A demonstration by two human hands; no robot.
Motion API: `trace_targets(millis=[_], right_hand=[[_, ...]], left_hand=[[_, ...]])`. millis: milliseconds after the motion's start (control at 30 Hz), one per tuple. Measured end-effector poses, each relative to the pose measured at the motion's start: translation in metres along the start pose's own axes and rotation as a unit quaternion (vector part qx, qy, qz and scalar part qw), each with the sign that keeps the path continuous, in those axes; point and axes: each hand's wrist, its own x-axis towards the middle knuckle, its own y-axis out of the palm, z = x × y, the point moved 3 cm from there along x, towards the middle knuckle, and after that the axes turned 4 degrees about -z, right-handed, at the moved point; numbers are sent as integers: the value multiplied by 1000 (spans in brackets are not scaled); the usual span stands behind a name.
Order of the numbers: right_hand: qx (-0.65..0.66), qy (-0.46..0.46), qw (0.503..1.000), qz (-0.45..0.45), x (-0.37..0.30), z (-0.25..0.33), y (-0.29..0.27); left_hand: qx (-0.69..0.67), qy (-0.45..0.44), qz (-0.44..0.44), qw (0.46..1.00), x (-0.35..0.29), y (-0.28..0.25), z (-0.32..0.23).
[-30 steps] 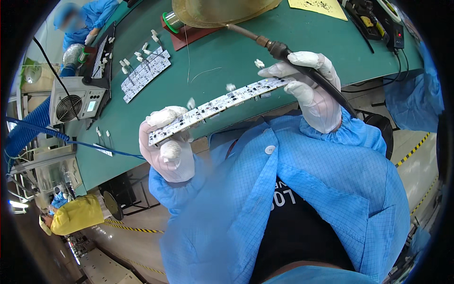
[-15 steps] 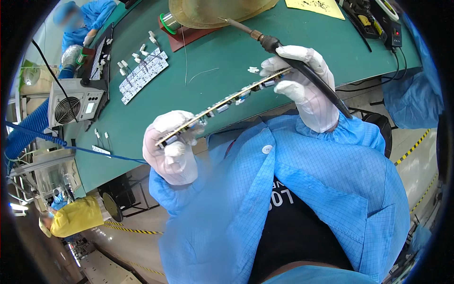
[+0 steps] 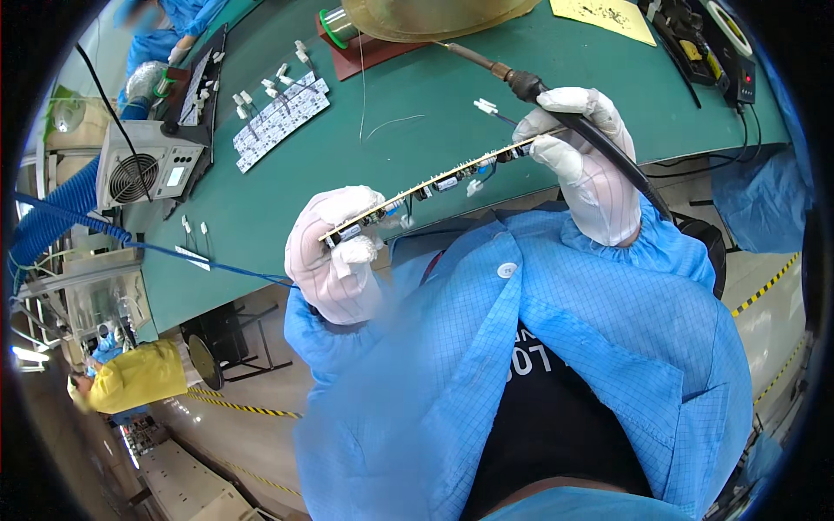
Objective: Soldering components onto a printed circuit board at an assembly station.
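Both of my hands wear thin white gloves and grip a long circuit board (image 3: 447, 181), held nearly edge-on above the bench. Its left end is pinched in my left hand (image 3: 334, 256). My right hand (image 3: 595, 178) pinches the other end and also keeps a soldering iron (image 3: 526, 86) between thumb and fingers, its tip pointing up and left, off the board. Dark components line the board's lower face, and small white connectors (image 3: 474, 187) hang from it on short wires. Another white connector (image 3: 486, 106) sticks out beyond the board near my right fingers.
On the green bench (image 3: 287, 187) lie a white board strip with wired connectors (image 3: 282, 122), a solder spool (image 3: 339, 28) on a red base and a loose wire (image 3: 395, 124). A yellow sheet (image 3: 604, 17) and black soldering station (image 3: 704, 52) sit far right. A fan-fitted box (image 3: 148, 169) stands left.
The bench and everything on it appear shifted slightly right and down in view. The board has tilted a little, revealing more of its hanging connectors. Both hands keep their grip.
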Motion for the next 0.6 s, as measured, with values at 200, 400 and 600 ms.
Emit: trace_targets(millis=[200,400,600], right_hand=[[115,-58,989,72,1,2,5],[105,-98,976,165,2,2,4],[151,-76,978,120,2,6,7]], left_hand=[[-115,-87,-101,984,3,-8,-1],[28,-140,-131,981,3,-14,-1],[58,-136,-106,983,6,-11,-5]])
